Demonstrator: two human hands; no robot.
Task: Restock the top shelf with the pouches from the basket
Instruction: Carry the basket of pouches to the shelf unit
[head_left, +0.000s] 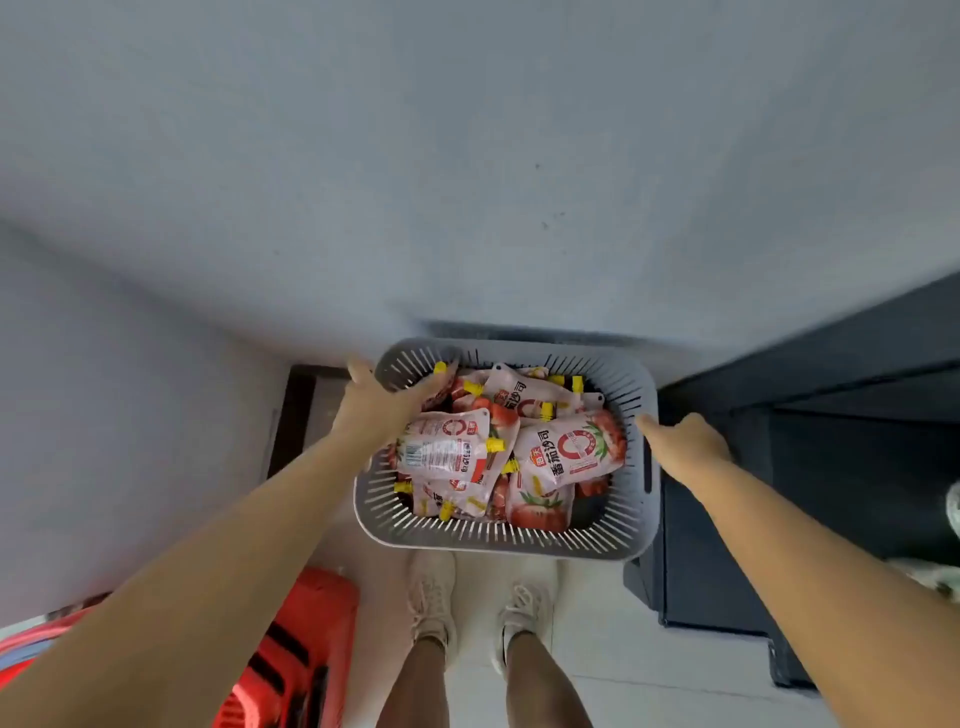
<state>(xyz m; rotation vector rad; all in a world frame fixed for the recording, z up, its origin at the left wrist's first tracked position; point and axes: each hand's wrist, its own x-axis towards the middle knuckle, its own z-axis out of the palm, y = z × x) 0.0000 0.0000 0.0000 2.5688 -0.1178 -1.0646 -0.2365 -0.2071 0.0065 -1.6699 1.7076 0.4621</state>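
Observation:
A grey slotted plastic basket (498, 545) is held in front of me at about waist height. It is full of several white-and-red tomato sauce pouches (571, 452) with yellow caps, lying in a loose heap. My left hand (371, 408) grips the basket's left rim, fingers curled over the edge and touching a pouch. My right hand (688, 441) holds the right side of the basket near its handle slot, thumb on the rim. The top shelf is not in view.
A pale grey-blue wall (467, 182) fills the upper view, right behind the basket. A dark shelving unit (831, 441) stands at the right. A red plastic crate (296, 654) sits on the floor at lower left. My feet in light shoes (478, 608) stand on pale tiles.

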